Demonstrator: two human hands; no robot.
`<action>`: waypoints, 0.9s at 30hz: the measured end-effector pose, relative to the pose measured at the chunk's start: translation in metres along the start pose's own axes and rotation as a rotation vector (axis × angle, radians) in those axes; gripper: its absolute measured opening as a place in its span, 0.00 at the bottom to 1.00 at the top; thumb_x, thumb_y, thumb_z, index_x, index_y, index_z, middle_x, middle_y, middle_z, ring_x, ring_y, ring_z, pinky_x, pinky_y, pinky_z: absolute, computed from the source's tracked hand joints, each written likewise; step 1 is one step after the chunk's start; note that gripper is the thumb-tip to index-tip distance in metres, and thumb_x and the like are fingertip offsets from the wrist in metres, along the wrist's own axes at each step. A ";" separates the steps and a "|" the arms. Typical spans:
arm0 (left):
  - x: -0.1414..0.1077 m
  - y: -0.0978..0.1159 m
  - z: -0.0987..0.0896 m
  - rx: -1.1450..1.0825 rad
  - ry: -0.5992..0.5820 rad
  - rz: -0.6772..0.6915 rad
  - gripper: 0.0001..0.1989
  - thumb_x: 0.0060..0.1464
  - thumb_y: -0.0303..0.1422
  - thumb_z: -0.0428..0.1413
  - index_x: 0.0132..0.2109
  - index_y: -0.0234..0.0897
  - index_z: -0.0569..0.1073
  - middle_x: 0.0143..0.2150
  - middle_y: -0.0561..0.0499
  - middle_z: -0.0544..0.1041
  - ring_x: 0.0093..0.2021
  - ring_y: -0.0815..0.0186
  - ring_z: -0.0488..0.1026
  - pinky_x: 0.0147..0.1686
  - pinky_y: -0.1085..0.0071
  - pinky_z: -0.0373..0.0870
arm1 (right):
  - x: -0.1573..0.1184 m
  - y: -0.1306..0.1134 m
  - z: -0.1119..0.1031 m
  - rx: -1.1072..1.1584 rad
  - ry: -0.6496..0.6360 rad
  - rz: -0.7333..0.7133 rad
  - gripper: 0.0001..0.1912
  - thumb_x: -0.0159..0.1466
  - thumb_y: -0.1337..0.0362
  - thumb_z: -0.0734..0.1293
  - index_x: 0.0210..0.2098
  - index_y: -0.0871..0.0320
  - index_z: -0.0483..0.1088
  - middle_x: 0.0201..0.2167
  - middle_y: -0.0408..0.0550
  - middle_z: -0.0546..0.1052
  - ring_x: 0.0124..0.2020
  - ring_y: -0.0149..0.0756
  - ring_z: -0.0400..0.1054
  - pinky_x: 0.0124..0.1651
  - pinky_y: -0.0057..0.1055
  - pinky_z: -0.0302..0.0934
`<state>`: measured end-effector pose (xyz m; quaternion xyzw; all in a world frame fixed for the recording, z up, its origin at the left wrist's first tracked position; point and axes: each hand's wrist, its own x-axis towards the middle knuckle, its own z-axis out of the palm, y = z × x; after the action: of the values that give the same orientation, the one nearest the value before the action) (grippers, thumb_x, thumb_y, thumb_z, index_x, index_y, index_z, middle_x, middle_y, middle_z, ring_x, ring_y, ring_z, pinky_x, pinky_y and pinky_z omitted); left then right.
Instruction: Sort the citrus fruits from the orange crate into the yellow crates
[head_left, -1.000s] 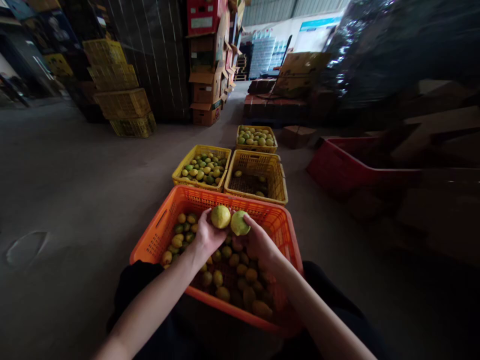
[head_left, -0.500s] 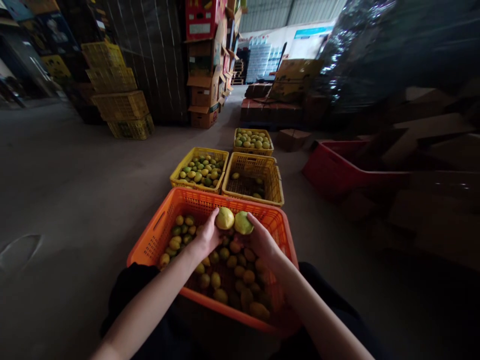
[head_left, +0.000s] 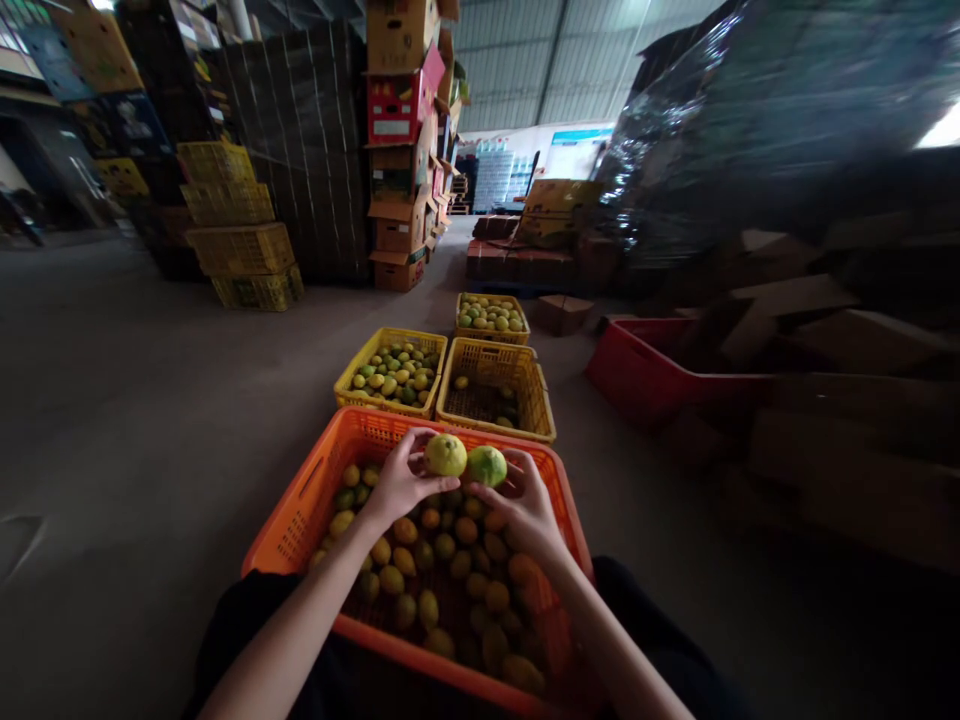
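My left hand point(head_left: 405, 477) is closed on a yellow lemon point(head_left: 446, 455), thumb below and fingers behind it. Beside it, my right hand point(head_left: 523, 500) grips a greener lemon point(head_left: 487, 466) between thumb and fingers. The two fruits are held side by side, almost touching, above an orange plastic crate point(head_left: 296, 500). Inside this crate lie many loose lemons point(head_left: 427, 608), yellow, orange-tinged and green, partly hidden by my forearms.
Beyond the orange crate stand a yellow crate point(head_left: 345, 382) full of lemons, another yellow crate point(head_left: 541, 400) holding a few, and a full one point(head_left: 525, 335) farther back. A red bin point(head_left: 630, 375) with cardboard is at right. Yellow crates point(head_left: 240, 248) and boxes point(head_left: 397, 235) are stacked behind.
Both hands have turned the lemons: the thumbs were on top and are now beneath the fruits. The right lemon shows a greener side. The camera view has tilted up a little.
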<state>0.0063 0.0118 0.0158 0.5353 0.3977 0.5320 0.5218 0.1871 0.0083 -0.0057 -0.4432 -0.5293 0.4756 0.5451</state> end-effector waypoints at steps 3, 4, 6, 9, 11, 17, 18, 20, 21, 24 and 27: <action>0.001 -0.005 0.003 0.051 -0.026 0.057 0.28 0.31 0.29 0.68 0.42 0.37 0.67 0.45 0.47 0.72 0.45 0.64 0.70 0.45 0.70 0.66 | 0.002 0.002 -0.005 0.033 -0.005 -0.007 0.27 0.44 0.59 0.76 0.38 0.53 0.60 0.37 0.46 0.76 0.39 0.41 0.71 0.42 0.39 0.66; 0.002 -0.007 0.005 0.057 -0.026 0.063 0.28 0.31 0.29 0.68 0.42 0.37 0.67 0.44 0.47 0.72 0.45 0.64 0.70 0.45 0.69 0.66 | 0.003 0.002 -0.007 0.045 -0.018 -0.015 0.27 0.44 0.59 0.76 0.38 0.53 0.60 0.37 0.46 0.76 0.39 0.41 0.71 0.43 0.39 0.66; 0.003 -0.011 0.007 0.044 -0.028 0.054 0.29 0.32 0.29 0.68 0.43 0.37 0.67 0.45 0.47 0.73 0.45 0.63 0.70 0.46 0.68 0.66 | 0.003 0.004 -0.011 0.060 -0.035 -0.035 0.26 0.45 0.60 0.75 0.39 0.52 0.60 0.37 0.45 0.76 0.39 0.40 0.71 0.43 0.38 0.67; 0.004 -0.015 0.008 -0.018 -0.031 -0.002 0.30 0.31 0.28 0.68 0.45 0.37 0.68 0.45 0.46 0.74 0.45 0.63 0.71 0.47 0.67 0.66 | 0.005 0.005 -0.014 0.045 -0.030 -0.074 0.25 0.45 0.62 0.75 0.39 0.52 0.62 0.37 0.44 0.75 0.38 0.38 0.71 0.41 0.36 0.67; 0.005 -0.015 0.007 -0.080 -0.010 -0.066 0.29 0.31 0.28 0.68 0.45 0.36 0.69 0.44 0.47 0.74 0.44 0.63 0.71 0.47 0.66 0.65 | 0.006 0.002 -0.013 0.049 -0.032 -0.089 0.24 0.45 0.62 0.75 0.38 0.52 0.63 0.36 0.43 0.75 0.39 0.38 0.71 0.42 0.35 0.66; 0.006 -0.007 0.002 -0.224 0.020 -0.186 0.26 0.32 0.30 0.68 0.44 0.35 0.74 0.43 0.47 0.76 0.44 0.62 0.72 0.46 0.67 0.66 | 0.008 -0.020 -0.014 0.102 -0.041 0.015 0.21 0.46 0.60 0.75 0.38 0.54 0.69 0.37 0.45 0.77 0.40 0.40 0.71 0.44 0.36 0.65; 0.005 -0.006 0.001 -0.249 0.006 -0.215 0.25 0.34 0.30 0.68 0.44 0.35 0.74 0.43 0.46 0.76 0.43 0.62 0.72 0.44 0.68 0.67 | 0.008 -0.021 -0.015 0.101 -0.029 0.037 0.21 0.46 0.60 0.75 0.39 0.54 0.70 0.37 0.45 0.78 0.40 0.41 0.71 0.44 0.36 0.65; 0.005 -0.005 -0.001 -0.307 0.009 -0.268 0.22 0.37 0.32 0.66 0.43 0.36 0.74 0.43 0.46 0.76 0.42 0.63 0.72 0.40 0.69 0.69 | 0.008 -0.020 -0.018 0.109 -0.003 0.082 0.21 0.47 0.59 0.74 0.39 0.54 0.71 0.36 0.46 0.78 0.39 0.41 0.71 0.42 0.35 0.65; 0.005 -0.005 -0.002 -0.332 0.020 -0.293 0.21 0.39 0.33 0.66 0.43 0.36 0.74 0.43 0.46 0.75 0.42 0.63 0.73 0.39 0.70 0.69 | 0.008 -0.018 -0.020 0.117 0.004 0.101 0.21 0.47 0.59 0.74 0.39 0.55 0.71 0.36 0.46 0.78 0.39 0.41 0.71 0.41 0.34 0.65; 0.007 -0.005 -0.006 -0.385 0.051 -0.356 0.17 0.42 0.34 0.64 0.41 0.35 0.74 0.40 0.46 0.76 0.38 0.65 0.74 0.35 0.72 0.70 | 0.008 -0.011 -0.023 0.145 -0.002 0.162 0.20 0.46 0.58 0.75 0.37 0.56 0.71 0.36 0.48 0.78 0.39 0.41 0.71 0.40 0.33 0.64; 0.008 -0.005 -0.007 -0.417 0.117 -0.437 0.10 0.47 0.32 0.61 0.39 0.34 0.74 0.36 0.48 0.76 0.32 0.68 0.73 0.32 0.72 0.71 | 0.009 -0.006 -0.021 0.211 -0.053 0.243 0.18 0.48 0.56 0.74 0.36 0.57 0.72 0.36 0.48 0.78 0.38 0.39 0.71 0.40 0.32 0.63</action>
<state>0.0012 0.0215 0.0109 0.2868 0.4152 0.5073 0.6986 0.2084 0.0168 0.0004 -0.4316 -0.4331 0.6025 0.5129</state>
